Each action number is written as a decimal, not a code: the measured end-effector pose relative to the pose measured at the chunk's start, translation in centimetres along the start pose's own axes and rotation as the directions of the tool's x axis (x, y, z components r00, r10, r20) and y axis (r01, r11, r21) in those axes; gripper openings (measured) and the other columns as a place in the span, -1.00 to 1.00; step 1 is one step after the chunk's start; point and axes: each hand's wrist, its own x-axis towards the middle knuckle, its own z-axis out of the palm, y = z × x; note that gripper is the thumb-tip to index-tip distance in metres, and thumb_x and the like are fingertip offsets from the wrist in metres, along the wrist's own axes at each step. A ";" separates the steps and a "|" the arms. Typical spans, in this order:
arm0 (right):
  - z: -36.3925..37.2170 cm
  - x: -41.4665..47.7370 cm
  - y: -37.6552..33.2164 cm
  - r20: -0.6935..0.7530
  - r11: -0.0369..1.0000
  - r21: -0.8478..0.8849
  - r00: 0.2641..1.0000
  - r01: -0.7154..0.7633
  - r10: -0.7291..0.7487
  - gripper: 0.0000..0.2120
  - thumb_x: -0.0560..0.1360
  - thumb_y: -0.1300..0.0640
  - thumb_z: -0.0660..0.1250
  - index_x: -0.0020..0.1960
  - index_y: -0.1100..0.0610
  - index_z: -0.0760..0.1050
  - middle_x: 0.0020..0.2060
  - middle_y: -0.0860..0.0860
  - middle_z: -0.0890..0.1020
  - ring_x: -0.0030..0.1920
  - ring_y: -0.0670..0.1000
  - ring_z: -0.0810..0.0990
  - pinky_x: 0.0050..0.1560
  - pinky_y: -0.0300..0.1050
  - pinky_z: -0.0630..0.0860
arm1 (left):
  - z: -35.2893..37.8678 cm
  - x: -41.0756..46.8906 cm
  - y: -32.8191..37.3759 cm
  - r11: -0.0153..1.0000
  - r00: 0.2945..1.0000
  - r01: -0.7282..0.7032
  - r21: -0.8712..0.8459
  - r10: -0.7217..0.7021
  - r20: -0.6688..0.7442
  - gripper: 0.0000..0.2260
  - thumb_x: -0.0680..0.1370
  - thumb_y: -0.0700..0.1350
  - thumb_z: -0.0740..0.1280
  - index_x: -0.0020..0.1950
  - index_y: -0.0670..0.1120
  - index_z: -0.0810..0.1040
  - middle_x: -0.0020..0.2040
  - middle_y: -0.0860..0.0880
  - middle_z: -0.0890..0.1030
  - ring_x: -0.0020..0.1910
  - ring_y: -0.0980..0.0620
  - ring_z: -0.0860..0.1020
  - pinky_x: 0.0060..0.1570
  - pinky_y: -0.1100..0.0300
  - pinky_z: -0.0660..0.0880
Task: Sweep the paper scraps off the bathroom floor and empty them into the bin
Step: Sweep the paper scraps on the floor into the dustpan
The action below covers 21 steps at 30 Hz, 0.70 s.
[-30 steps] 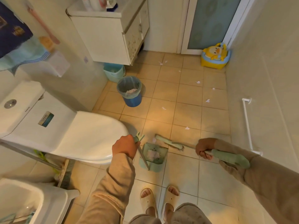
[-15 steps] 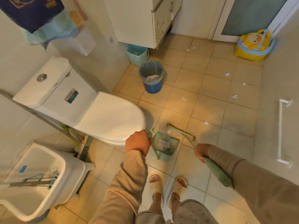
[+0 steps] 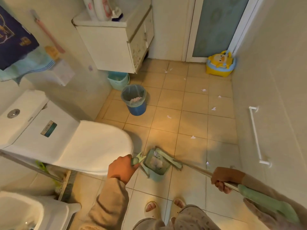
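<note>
My left hand (image 3: 122, 168) grips the handle of a pale green dustpan (image 3: 156, 163) that rests on the tiled floor in front of my feet, with white paper scraps inside it. My right hand (image 3: 223, 179) holds the shaft of a green broom (image 3: 167, 157); its head lies against the dustpan's right edge. Several white paper scraps (image 3: 192, 137) lie scattered over the tiles further out and to the right. The blue bin (image 3: 135, 100) with a clear liner stands beyond the toilet and holds some paper.
A white toilet (image 3: 86, 145) fills the left, close to the dustpan. A sink (image 3: 21, 211) sits at the lower left. A teal basket (image 3: 118, 80) and a white cabinet (image 3: 116, 40) are behind the bin. A yellow potty (image 3: 220, 63) stands by the door; a rail (image 3: 256, 135) hangs on the right wall.
The broom head has swung in from beyond the dustpan to lie against its right edge. My right hand has shifted right along the shaft. The view has tilted up.
</note>
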 end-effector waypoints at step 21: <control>0.7 -2.9 12.5 -0.186 0.834 0.549 0.964 -0.059 0.191 -0.60 0.51 0.35 0.13 -0.49 0.18 0.24 -0.78 -0.01 0.30 -0.77 -0.10 0.28 -0.63 -0.39 0.20 | -3.5 7.9 11.6 0.813 0.838 -0.543 0.211 0.506 0.205 -0.72 0.51 0.20 0.23 -0.01 0.01 0.49 0.00 -0.05 0.65 -0.01 -0.04 0.59 -0.04 0.14 0.50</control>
